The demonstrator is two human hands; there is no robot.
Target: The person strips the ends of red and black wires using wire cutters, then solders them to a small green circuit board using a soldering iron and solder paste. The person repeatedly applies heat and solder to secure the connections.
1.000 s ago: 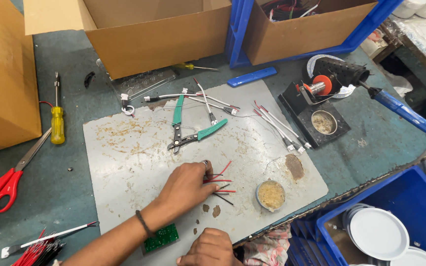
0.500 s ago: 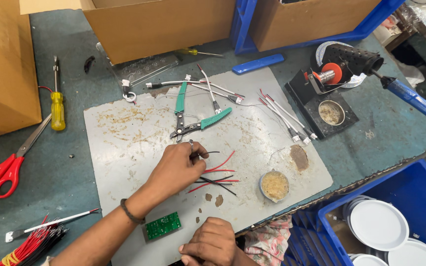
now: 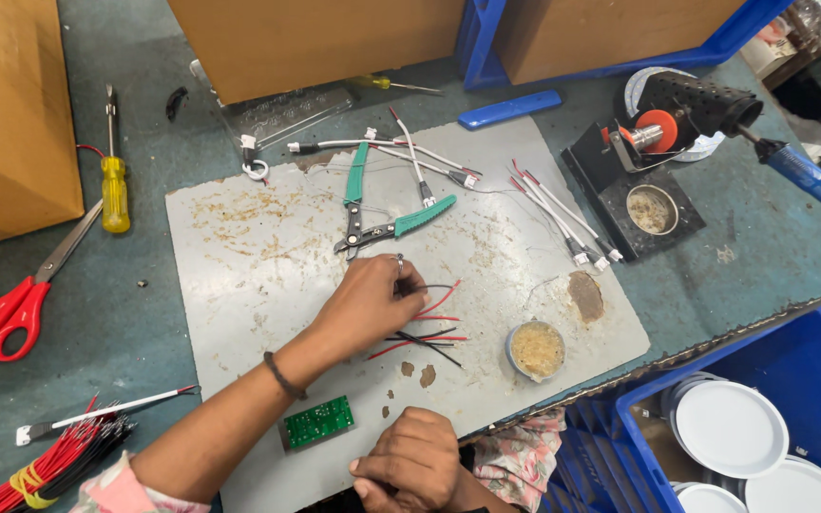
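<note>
My left hand [image 3: 365, 302] is out over the grey mat [image 3: 239, 275] on the bench [image 3: 144, 342], fingers [image 3: 399, 271] pinched narrow on a thin black wire [image 3: 429, 287] that loops out to the right of them. Ring on one finger, dark band on the wrist. Just under and right of that hand lie the loose red and black wires [image 3: 425, 334], scattered flat on the mat, some crossing each other.

My right hand [image 3: 412, 467] sits low at the near edge of the mat, curled into a loose fist; can't tell if anything's inside (knuckles face the camera). The small green circuit board [image 3: 317, 422] lies flat on the mat just left of it, not touching.

Above the left hand, near but apart, are the green-handled pliers [image 3: 382, 214], handles spread. White cable leads w/ connectors [image 3: 563, 214] lie to the right of them, more up top by the plier handles. A small round tin of flux [image 3: 536, 349] stands right of the loose wires.

Far right: soldering iron stand [image 3: 653, 176] w/ the blue-handled iron [image 3: 810, 180]. Left side of the bench: red scissors [image 3: 7, 309], yellow screwdriver [image 3: 114, 185], and a bundle of red wires [image 3: 49, 461] at the near-left corner. Blue crate w/ white round plates [image 3: 732, 427] sits below the bench at right.
</note>
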